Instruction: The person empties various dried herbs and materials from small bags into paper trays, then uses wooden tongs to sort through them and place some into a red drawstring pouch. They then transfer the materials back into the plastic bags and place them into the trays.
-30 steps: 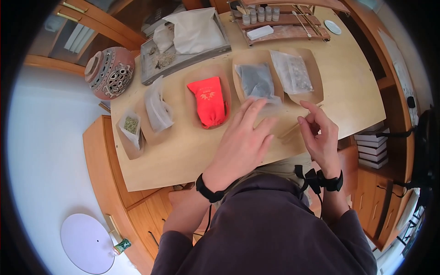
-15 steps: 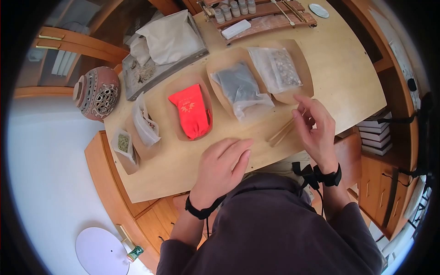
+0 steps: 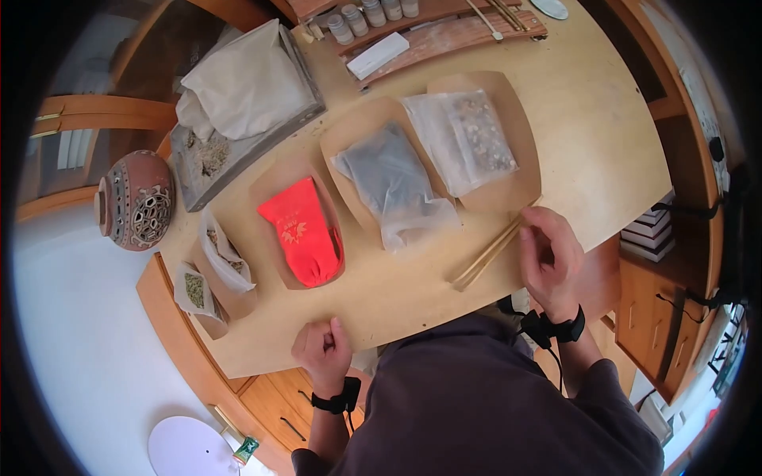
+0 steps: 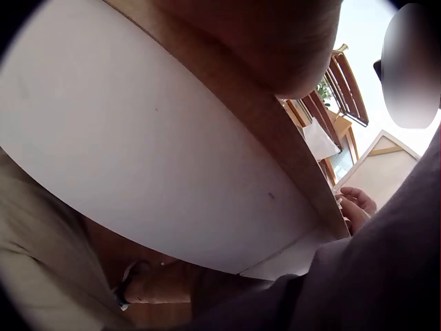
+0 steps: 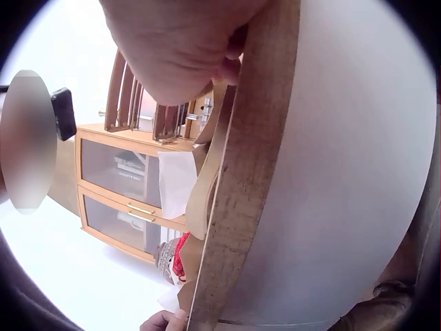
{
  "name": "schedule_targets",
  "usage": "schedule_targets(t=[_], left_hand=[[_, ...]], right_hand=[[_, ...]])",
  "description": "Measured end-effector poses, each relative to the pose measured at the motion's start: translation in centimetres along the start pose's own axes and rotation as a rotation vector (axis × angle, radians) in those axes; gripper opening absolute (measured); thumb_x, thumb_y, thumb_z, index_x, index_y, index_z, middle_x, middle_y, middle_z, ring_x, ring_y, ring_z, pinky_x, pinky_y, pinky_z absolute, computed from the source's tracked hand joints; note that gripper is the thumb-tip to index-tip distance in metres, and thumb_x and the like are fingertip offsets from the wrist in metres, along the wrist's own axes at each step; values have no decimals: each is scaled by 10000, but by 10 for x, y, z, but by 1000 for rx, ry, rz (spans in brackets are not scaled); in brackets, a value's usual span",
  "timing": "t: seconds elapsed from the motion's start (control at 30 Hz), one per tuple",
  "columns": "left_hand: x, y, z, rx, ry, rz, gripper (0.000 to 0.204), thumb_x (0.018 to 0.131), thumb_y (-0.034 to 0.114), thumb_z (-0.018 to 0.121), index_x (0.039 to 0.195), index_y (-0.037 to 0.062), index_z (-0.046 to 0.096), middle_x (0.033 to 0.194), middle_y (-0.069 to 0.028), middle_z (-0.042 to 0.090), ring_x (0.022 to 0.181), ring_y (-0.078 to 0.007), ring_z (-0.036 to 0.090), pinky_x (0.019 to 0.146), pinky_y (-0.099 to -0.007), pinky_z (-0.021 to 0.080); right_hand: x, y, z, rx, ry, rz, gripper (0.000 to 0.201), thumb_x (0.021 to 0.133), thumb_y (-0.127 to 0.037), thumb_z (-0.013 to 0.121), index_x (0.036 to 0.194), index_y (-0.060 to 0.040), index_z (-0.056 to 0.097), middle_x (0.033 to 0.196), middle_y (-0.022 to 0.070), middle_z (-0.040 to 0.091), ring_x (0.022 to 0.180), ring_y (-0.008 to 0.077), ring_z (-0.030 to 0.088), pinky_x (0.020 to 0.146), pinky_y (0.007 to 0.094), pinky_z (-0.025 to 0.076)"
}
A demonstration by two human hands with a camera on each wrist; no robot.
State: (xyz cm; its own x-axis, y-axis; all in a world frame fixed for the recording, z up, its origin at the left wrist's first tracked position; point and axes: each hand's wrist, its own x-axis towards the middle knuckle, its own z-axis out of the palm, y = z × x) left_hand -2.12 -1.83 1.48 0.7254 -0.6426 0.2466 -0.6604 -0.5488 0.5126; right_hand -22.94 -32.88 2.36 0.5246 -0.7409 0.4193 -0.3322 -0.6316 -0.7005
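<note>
My left hand (image 3: 324,349) rests at the table's front edge, its fingers loosely curled and holding nothing. At the right, my right hand (image 3: 552,258) lies by the same edge with bent fingers. Slim wooden tongs (image 3: 486,255) lie on the table just left of it, one end right at the thumb. Beyond the tongs, a clear bag of dark material (image 3: 389,178) overhangs its brown paper tray (image 3: 341,131). Beside it is a bag of pale, mottled pieces (image 3: 476,143). A red cloth pouch (image 3: 298,234) sits in another paper tray, nearer the left hand.
Two small open bags, one of dried green bits (image 3: 196,292) and one of brown pieces (image 3: 226,258), stand in trays at the left. Behind are a grey tray (image 3: 226,178) with a cream cloth, a pierced clay pot (image 3: 141,200), and a wooden rack (image 3: 444,51) with small jars.
My left hand has drawn back from the dark bag to the front edge at the left, its fingers bending. The right hand stays by the tongs. The head view has turned.
</note>
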Motion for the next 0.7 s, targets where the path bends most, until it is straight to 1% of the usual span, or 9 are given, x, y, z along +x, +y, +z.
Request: schedule_targets(t=[0.07,0.13,0.17,0.27,0.33,0.43,0.7], left_hand=[[4,2,3,23,4,46,328,899,-7,735,709,76,481,590,-45,420,476,-238,403,466,-385,292],[1,-1,1,59,-21,33,324,902,3,727,709,81,479,595,-45,426,476,-248,412,466,-387,298],[1,-2,1,75,-30,29,322,903,8,723,709,83,478,597,-45,429,476,-254,417,467,-388,301],[2,-2,2,98,-21,48,315,939,39,698,716,98,483,571,-28,393,488,-210,395,493,-383,279],[2,-2,3,91,-22,40,313,938,47,693,715,102,481,569,-29,393,489,-215,398,494,-384,282],[1,-2,3,107,-28,38,312,940,53,688,713,105,480,568,-30,399,490,-221,405,494,-383,286],[1,-2,1,89,-27,48,319,944,43,689,713,94,475,572,-41,401,485,-219,400,488,-382,279]], right_hand=[[0,0,5,-66,-5,-15,278,852,120,731,1092,-12,682,1038,151,744,750,229,720,583,290,529],[2,0,8,-129,-14,-22,284,848,122,733,1091,-16,682,1027,153,745,756,257,725,612,298,547],[3,1,10,-150,-22,-25,288,842,126,733,1087,-16,683,1023,154,745,756,259,725,615,299,551],[-1,4,9,-200,-28,-28,300,824,139,733,1077,-15,687,1018,159,745,758,261,725,620,302,561],[-4,6,10,-197,5,-40,308,809,148,732,1069,-13,690,1022,162,745,758,256,726,618,308,565],[-2,4,9,-212,-9,-31,325,794,151,731,1073,-10,689,1028,165,744,755,252,725,612,310,569],[4,-1,8,-187,-23,-30,300,801,132,748,1060,-8,696,1025,156,735,778,267,731,638,319,579]])
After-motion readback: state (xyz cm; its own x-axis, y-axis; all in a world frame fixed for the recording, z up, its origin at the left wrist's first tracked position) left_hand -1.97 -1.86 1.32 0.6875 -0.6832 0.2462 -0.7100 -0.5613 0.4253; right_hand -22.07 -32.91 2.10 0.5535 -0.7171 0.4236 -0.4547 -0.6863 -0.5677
